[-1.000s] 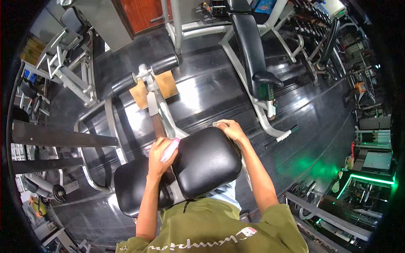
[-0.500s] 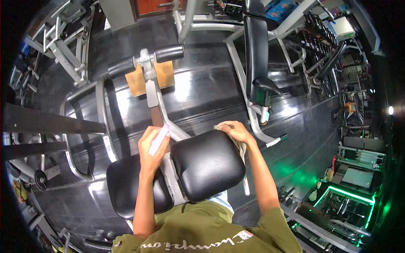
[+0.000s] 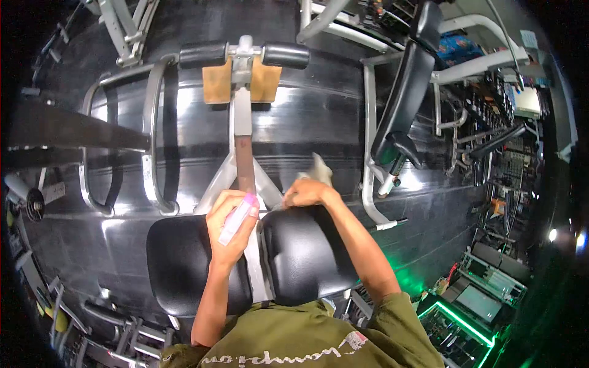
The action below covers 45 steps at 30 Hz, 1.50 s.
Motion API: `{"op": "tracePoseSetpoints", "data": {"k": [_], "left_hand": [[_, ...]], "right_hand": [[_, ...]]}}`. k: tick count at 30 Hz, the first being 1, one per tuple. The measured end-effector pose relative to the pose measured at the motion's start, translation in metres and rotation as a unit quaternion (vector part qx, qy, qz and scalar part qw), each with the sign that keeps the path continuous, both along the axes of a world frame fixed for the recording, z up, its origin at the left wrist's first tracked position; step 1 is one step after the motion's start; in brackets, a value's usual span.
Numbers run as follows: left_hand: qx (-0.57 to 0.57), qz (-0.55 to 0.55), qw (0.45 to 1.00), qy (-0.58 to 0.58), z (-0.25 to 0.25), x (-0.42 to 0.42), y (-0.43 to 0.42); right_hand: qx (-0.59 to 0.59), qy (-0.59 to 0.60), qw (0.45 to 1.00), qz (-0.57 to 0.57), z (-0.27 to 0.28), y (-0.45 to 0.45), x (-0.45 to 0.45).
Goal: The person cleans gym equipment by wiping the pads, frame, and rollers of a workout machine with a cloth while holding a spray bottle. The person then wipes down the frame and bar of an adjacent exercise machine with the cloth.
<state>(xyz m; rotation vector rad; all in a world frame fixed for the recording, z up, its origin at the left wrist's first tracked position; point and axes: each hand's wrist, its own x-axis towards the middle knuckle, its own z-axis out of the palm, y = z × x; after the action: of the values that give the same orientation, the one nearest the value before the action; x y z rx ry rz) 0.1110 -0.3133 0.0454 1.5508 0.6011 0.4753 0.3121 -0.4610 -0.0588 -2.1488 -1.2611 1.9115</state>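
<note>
My left hand [image 3: 222, 216] is wrapped round a small whitish bottle with a pink top [image 3: 233, 226], above the gap between two black seat pads. My right hand [image 3: 307, 194] has its fingers curled around a pale cloth [image 3: 321, 170], whose loose end is blurred by motion. That hand lies at the far edge of the right seat pad [image 3: 304, 254]. The left seat pad [image 3: 178, 264] is partly covered by my left forearm. Between the pads runs a light metal frame bar [image 3: 257, 270].
Beyond the pads, a brown-and-grey beam [image 3: 244, 116] leads to black foam rollers [image 3: 285, 55] and tan foot plates [image 3: 265, 83]. Curved metal rails [image 3: 150, 135] stand at the left. A black bench [image 3: 405, 98] is at the right, near a green-lit frame [image 3: 460, 319].
My right hand has moved left with the cloth, from the right pad's outer corner to its far edge. The view has turned and shifted. My left hand still holds the bottle.
</note>
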Motion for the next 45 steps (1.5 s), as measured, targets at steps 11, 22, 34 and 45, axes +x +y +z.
{"op": "tracePoseSetpoints", "data": {"k": [11, 22, 34, 45], "left_hand": [[-0.045, 0.033, 0.998, -0.036, -0.004, -0.003, 0.008], [-0.109, 0.081, 0.990, -0.022, 0.001, 0.002, 0.012], [-0.103, 0.097, 0.990, -0.023, 0.000, 0.003, 0.018], [-0.051, 0.067, 0.995, -0.053, -0.006, 0.009, 0.019]], "right_hand": [[-0.080, -0.064, 0.993, -0.059, 0.037, -0.066, 0.048], [0.057, -0.104, 0.993, 0.020, -0.006, 0.004, -0.021], [0.336, -0.065, 0.930, 0.137, 0.036, 0.036, -0.078], [0.307, -0.136, 0.930, 0.148, 0.051, 0.026, -0.080]]}}
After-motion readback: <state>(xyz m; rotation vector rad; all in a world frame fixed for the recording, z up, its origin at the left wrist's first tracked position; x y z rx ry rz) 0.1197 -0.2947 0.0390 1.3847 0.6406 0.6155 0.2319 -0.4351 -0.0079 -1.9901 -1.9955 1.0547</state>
